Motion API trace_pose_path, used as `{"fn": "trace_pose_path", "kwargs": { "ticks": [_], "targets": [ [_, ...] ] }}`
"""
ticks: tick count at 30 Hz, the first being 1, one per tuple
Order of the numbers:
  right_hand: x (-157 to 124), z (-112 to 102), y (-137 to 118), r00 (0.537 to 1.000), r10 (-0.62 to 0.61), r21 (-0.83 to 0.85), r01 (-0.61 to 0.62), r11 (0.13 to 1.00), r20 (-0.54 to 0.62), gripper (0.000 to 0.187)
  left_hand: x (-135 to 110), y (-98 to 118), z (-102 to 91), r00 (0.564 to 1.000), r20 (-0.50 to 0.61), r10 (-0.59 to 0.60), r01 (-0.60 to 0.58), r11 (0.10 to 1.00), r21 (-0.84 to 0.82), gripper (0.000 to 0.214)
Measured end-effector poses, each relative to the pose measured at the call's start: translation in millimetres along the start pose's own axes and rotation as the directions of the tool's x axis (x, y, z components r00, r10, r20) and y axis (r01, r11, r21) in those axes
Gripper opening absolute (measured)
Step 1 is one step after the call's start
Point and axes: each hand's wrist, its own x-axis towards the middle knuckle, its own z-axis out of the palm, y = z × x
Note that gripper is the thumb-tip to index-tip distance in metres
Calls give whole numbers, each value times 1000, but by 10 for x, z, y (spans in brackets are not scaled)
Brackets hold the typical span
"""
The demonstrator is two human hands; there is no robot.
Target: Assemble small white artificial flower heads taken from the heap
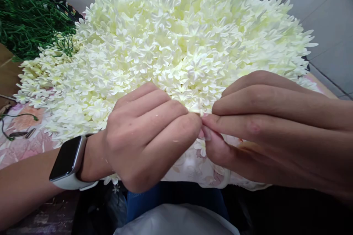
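Both hands meet at the near edge of a big heap of white artificial flowers (154, 51). My left hand (150, 136), with a watch (67, 161) on its wrist, is closed in a pinch, knuckles up. Between its thumb side and my right hand's fingertips shows a small pale bit of a white artificial flower (195, 111), mostly hidden by the fingers. My right hand (256, 125) comes in from the right, thumb and forefinger pressed together at that same spot. Just below the fingertips, a loose flower (200, 147) lies on the floral-patterned cover (187, 167).
Green plastic stems (30, 22) lie bunched at the upper left. Beside the heap on the left are a short loose stem (20, 115) and small dark pieces (23, 133). Tiled walls (328, 18) stand behind. A pale cloth (176, 222) lies at the bottom.
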Motion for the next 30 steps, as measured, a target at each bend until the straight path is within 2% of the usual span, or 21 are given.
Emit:
{"fn": "trace_pose_path", "kwargs": {
  "ticks": [2, 6, 11, 16, 17, 20, 23, 25, 27, 28, 30],
  "targets": [
    [20, -39, -8, 999, 18, 36, -20, 999, 49, 29, 0, 8, 8, 999, -32, -4, 4, 1000, 18, 30],
    [47, -121, -5, 999, -4, 78, 1, 997, 40, 25, -25, 39, 47, 994, -109, -27, 32, 999, 38, 25],
    [11, -63, 0, 1000, -9, 72, 7, 997, 22, 25, -17, 37, 19, 997, -74, 30, -28, 999, 37, 29],
    [-10, -40, 10, 999, -46, 54, 46, 997, -6, 30, 22, 36, -59, 999, 52, 12, -12, 1000, -9, 35],
    [-7, -55, 17, 999, -52, 68, 52, 996, -5, 30, 22, 42, -57, 999, 48, 3, -2, 1000, -19, 37],
    [5, -90, 33, 999, -46, 90, 47, 995, -10, 31, 11, 68, -29, 998, -53, -24, 22, 999, -34, 42],
    [10, -68, 14, 1000, -17, 85, 15, 996, 14, 32, 13, 101, -34, 998, -32, -51, 49, 997, -56, 40],
    [13, -37, -16, 1000, -7, 63, 9, 998, -27, 34, 27, 119, -62, 997, 30, -65, 66, 996, -58, 37],
    [22, -22, -43, 990, 42, 37, -37, 999, -132, 38, 44, 127, -84, 996, 49, -68, 69, 997, -35, 38],
    [29, -25, -51, 990, 37, 37, -32, 999, -135, 36, 49, 127, -87, 997, 51, -63, 64, 998, -21, 38],
    [49, -44, -53, 1000, 19, 53, -18, 998, -24, 29, 50, 121, -68, 998, 41, -46, 46, 999, -7, 37]
  ]
}}
